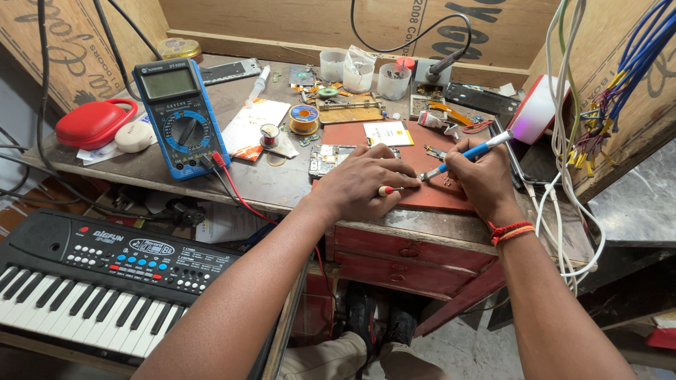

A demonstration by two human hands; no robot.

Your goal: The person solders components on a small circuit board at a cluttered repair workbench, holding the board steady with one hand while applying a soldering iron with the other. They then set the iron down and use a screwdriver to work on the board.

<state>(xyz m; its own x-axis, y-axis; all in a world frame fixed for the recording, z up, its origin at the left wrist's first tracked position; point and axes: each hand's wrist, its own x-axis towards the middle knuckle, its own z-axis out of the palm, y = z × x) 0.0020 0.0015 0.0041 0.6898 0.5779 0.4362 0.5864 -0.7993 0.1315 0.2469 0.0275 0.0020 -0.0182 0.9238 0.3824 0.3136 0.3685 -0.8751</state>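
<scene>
My left hand [362, 184] rests palm down on the red-brown work mat [451, 199], fingers pinching a thin red-tipped tool [391, 190] that lies level. My right hand [481, 172] grips a blue-handled screwdriver [470, 152] like a pen, its tip pointing down-left at a small part [424, 177] between the two hands. A bared phone circuit board [325, 159] lies just beyond my left knuckles. A red and orange thread band circles my right wrist.
A blue multimeter [179, 118] with red and black leads leans at the left. A solder spool [304, 117], plastic cups [359, 72], a red case [94, 122] and loose parts crowd the bench. An electronic keyboard [84, 281] sits low left. Cable bundles [570, 127] hang at right.
</scene>
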